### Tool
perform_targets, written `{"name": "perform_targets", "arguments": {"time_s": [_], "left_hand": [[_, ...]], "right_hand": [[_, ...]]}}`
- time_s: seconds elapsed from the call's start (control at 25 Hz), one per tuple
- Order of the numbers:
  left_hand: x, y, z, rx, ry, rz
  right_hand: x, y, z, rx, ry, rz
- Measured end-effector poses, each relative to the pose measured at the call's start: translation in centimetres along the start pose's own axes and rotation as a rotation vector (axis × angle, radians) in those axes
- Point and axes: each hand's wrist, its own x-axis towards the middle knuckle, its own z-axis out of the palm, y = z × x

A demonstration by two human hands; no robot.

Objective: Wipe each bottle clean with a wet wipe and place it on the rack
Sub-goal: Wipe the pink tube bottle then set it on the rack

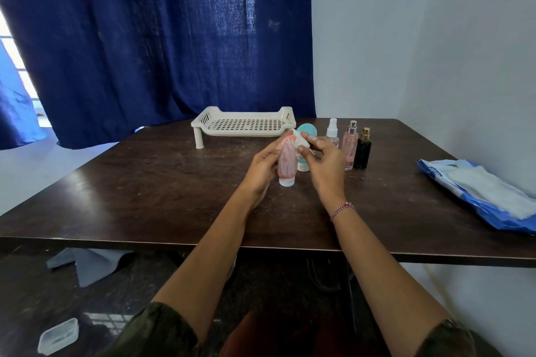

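Fingers (pixel 272 151) of the left hand (pixel 262 168) are curled round a pink tube bottle (pixel 286 164), gripping it upright with its white cap at the bottom, at the middle of the frame. Whether the cap touches the worktop (pixel 162 182) or hangs just above it cannot be told. The right hand (pixel 324 162) pinches a white wet wipe (pixel 299 140) between thumb and fingers and presses it against the upper end of that bottle. A beaded bracelet (pixel 343 209) sits on the right wrist.

Just behind the hands stands a teal bottle (pixel 307 129), partly hidden by the right hand. To its right, in a row, stand a clear spray bottle (pixel 332 132), a pink perfume bottle (pixel 350 145) and a black bottle (pixel 363 151) with a gold top; the last two stand close together.

Above and left of the hands, near the far edge of the worktop, sits the white perforated rack (pixel 243 124) on short legs, with no bottle on it. At the right edge of the frame a blue and white wipe packet (pixel 478 191) lies flat on the worktop.

A dark blue curtain (pixel 145 38) fills the upper left of the frame, and a white wall (pixel 406 38) the upper right. On the floor at lower left lie a clear plastic box (pixel 59 336) and a grey cloth (pixel 90 265).
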Motion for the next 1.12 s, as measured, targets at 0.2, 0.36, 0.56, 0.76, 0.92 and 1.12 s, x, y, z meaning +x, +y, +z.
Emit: {"name": "perform_targets", "arguments": {"time_s": [0.2,0.36,0.56,0.76,0.92,1.12], "left_hand": [[0.2,-0.4,0.0,-0.057,-0.091,-0.004],[-0.2,-0.1,0.2,-0.103,-0.125,0.006],[0.0,-0.3,0.0,-0.095,-0.120,0.013],[0.1,-0.3,0.0,-0.073,-0.107,-0.003],[0.0,-0.2,0.0,-0.058,-0.117,-0.009],[-0.1,-0.1,-0.1,-0.092,-0.127,-0.013]], "right_hand": [[-0.2,-0.5,-0.2,0.017,0.042,-0.042],[-0.8,-1.0,-0.2,-0.022,0.055,-0.212],[-1.4,-1.3,0.0,-0.099,-0.009,-0.393],[-1.4,-1.2,0.2,-0.110,-0.001,-0.358],[-1.2,-1.3,0.0,-0.117,0.021,-0.249],[-1.5,-1.3,-0.1,-0.181,-0.026,-0.376]]}}
